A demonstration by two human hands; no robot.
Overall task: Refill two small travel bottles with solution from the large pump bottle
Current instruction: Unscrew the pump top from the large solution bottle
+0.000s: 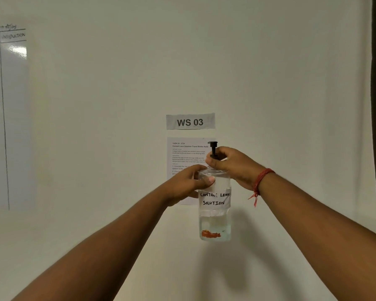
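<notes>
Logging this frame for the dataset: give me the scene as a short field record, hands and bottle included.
held object: clear pump bottle, held up in front of the wall
label: handwritten "CONTACT LENS SOLUTION"
fill: liquid in the lower part only
pump head: black, at bottle top
left hand: grip around the bottle's upper body
right hand: grip at the bottle neck, below the pump head
right wrist: red thread band
wall: "WS 03" sign, task sheet below it
travel bottles: not in view
</notes>
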